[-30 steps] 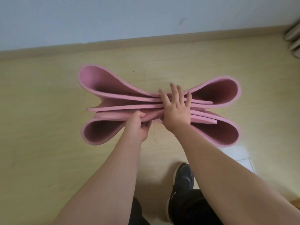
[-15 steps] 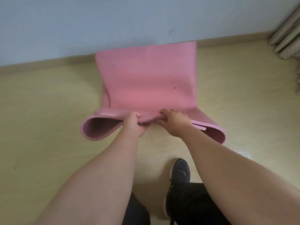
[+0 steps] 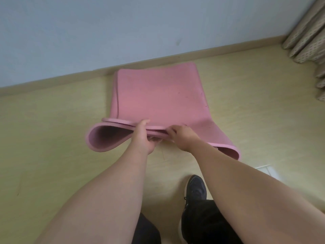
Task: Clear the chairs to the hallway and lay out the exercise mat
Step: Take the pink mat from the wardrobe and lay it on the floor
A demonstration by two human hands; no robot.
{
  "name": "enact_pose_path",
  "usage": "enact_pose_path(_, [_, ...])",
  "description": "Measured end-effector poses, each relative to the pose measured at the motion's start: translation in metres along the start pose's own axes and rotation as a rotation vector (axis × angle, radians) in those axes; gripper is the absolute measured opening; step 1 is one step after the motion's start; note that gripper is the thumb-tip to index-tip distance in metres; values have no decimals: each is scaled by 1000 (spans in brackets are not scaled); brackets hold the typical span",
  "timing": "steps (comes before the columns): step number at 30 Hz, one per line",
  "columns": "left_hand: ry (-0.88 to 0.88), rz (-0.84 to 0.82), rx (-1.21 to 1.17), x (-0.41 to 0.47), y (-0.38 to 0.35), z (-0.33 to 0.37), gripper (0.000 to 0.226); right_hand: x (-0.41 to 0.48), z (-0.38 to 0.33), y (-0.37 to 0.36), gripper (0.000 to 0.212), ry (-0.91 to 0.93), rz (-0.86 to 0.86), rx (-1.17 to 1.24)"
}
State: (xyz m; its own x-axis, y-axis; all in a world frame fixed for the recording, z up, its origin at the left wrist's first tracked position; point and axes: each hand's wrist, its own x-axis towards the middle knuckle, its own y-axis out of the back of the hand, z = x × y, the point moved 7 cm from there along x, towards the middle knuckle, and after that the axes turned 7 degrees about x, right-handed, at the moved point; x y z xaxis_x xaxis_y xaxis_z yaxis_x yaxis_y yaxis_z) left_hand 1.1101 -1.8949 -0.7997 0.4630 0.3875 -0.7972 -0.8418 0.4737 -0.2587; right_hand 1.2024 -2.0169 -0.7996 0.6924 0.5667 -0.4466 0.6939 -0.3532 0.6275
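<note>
A pink exercise mat [image 3: 158, 95] is part-unfolded, one panel sloping away from the person to the floor [image 3: 52, 129] by the baseboard [image 3: 228, 47], its long axis apparently pointing at the wall. The left hand [image 3: 142, 136] and right hand [image 3: 182, 138], side by side, each clamp their grip on the stacked folds at the near edge.

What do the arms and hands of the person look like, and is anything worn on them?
The left forearm and the right forearm are bare up to the frame edge: no sleeve shows. The left hand and the right hand wear no glove, and no watch, bracelet or ring is visible.
</note>
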Motion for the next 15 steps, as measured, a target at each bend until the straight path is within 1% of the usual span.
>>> enact_pose_path(3, [-4,-45,31,1,-5,-5,37,2,7,1,32,-83,122,82])
enact_pose_path(5, [6,-68,84,1,-9,-11,30,3,13,1,31,-145,195,134])
enact_pose_path(6, [14,-78,118,1,-12,-15,24,4,19,1,35,-196,229,185])
enact_pose_path(9, [37,-44,179,-1,-15,-27,17,3,36,2,40,-329,307,348])
enact_pose_path(12, [65,-14,134,2,-20,-38,17,-2,50,9,38,-401,354,420])
enact_pose_path(15, [79,48,64,7,-21,-42,25,-7,62,18,47,-480,417,528])
